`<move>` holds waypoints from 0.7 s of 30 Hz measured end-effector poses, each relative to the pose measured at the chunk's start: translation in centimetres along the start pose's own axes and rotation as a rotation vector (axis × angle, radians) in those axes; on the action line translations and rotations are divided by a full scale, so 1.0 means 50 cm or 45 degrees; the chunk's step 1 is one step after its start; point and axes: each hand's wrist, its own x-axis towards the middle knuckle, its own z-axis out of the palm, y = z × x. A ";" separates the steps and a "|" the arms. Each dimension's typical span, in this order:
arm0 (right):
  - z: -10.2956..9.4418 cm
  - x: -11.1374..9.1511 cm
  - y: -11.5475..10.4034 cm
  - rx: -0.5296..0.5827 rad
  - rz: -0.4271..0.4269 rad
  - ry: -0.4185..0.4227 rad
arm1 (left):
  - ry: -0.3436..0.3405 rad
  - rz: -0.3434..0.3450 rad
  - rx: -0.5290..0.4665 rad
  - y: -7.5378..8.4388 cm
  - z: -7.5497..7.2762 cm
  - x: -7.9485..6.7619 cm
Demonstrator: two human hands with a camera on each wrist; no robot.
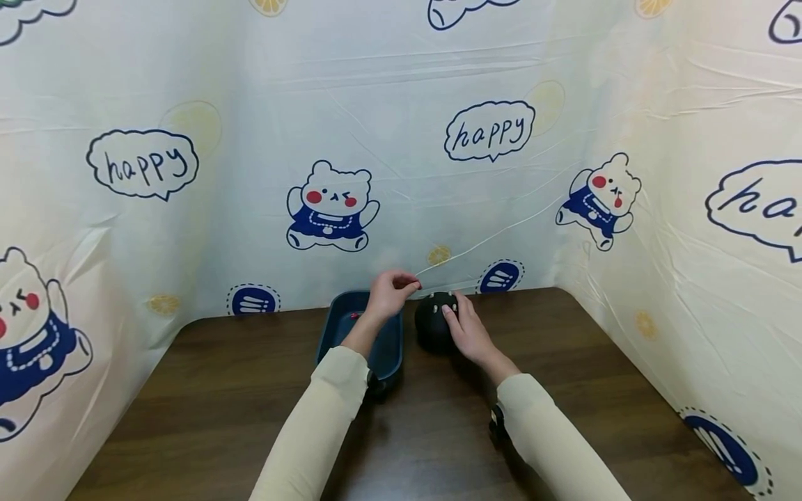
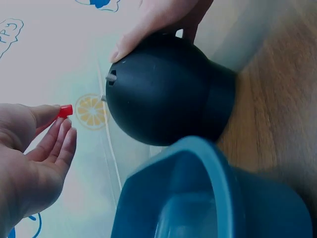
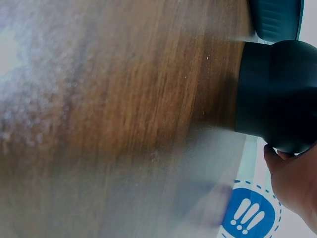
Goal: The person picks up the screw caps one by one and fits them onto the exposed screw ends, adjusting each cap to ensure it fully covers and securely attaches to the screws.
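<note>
Between thumb and fingers, my left hand pinches a small red cap, held apart from the black ball-shaped object. That object stands on the table on a narrower round base. Threaded metal studs stick out of its rounded top. My right hand grips its right side, thumb near the top and fingers round the far side. Below the left hand is a blue plastic tray, its inside partly hidden by that arm. Something small and red shows in the tray.
The brown wooden table carries the tray and the black object near its back edge. Behind and at both sides hangs a pale printed curtain, close to that edge.
</note>
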 end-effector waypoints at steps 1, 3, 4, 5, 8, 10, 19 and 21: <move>0.001 -0.001 0.001 -0.001 0.001 0.002 | -0.003 0.001 -0.002 0.000 0.003 0.001; 0.002 -0.001 0.002 0.004 -0.006 0.009 | -0.004 0.004 0.004 0.000 0.010 0.005; 0.003 0.000 0.006 -0.003 -0.016 0.012 | -0.004 0.003 0.002 0.000 0.014 0.006; 0.005 0.001 0.008 -0.008 -0.027 0.017 | 0.000 0.003 0.004 0.000 0.017 0.008; 0.008 0.002 0.012 -0.016 -0.043 0.032 | 0.015 0.010 0.005 0.002 0.030 0.014; 0.009 0.002 0.013 -0.017 -0.047 0.037 | 0.024 0.021 -0.003 0.005 0.037 0.016; 0.002 -0.001 0.000 -0.021 -0.001 0.030 | 0.011 0.048 -0.012 0.014 0.065 0.020; 0.003 0.000 0.000 -0.017 -0.002 0.027 | 0.012 0.043 -0.010 0.011 0.071 0.023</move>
